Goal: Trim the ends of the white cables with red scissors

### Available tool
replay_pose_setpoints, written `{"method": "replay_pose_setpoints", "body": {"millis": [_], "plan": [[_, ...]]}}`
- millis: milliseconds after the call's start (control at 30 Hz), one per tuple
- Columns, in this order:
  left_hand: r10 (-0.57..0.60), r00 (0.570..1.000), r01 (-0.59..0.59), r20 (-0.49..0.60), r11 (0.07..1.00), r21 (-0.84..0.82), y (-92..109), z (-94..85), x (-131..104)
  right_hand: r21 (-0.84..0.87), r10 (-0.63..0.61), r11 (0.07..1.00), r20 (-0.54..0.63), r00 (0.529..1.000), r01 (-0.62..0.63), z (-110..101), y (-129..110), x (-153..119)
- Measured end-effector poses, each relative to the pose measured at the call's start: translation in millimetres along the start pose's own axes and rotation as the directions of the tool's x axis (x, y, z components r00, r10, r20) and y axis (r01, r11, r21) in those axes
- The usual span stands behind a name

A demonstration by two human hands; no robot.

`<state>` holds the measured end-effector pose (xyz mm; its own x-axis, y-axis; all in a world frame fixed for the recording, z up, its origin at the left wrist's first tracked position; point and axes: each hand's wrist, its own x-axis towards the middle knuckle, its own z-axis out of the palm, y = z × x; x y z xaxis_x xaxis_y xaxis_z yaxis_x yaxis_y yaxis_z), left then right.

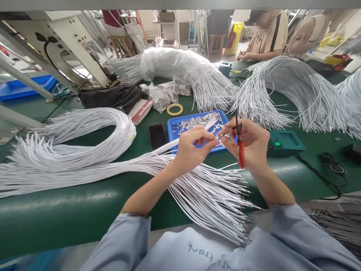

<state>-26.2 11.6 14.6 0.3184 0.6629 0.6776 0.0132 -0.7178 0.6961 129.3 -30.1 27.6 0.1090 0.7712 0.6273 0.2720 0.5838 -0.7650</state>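
My left hand [194, 147] pinches the end of a white cable above the front of a blue tray [170, 128]. Facing it, my right hand [248, 145] has thumb and forefinger pinched near the same cable end. Red-handled scissors [241, 152] rest in the palm of that hand, dark blades pointing up. What sits between the fingertips is too small to make out. Small metal terminals [191, 122] are scattered in the tray, and several cables lie over them. A fanned bundle of white cables [208, 192] spreads beneath my forearms.
A phone [157, 136] lies left of the tray, with a yellow tape roll [174, 109] and bags of metal parts [162, 96] behind. A green device [286, 140] stands at right. Large cable bundles [304, 86] arch behind. Across the table sits another person [266, 35].
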Motion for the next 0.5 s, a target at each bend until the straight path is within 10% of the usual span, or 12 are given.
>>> {"method": "replay_pose_setpoints", "body": {"millis": [500], "plan": [[-0.145,0.976,0.178,0.161,0.962,-0.210,-0.9,1.5,-4.2,0.079,-0.017,0.997,0.020,1.000,0.016,-8.2,5.0,3.1]]}}
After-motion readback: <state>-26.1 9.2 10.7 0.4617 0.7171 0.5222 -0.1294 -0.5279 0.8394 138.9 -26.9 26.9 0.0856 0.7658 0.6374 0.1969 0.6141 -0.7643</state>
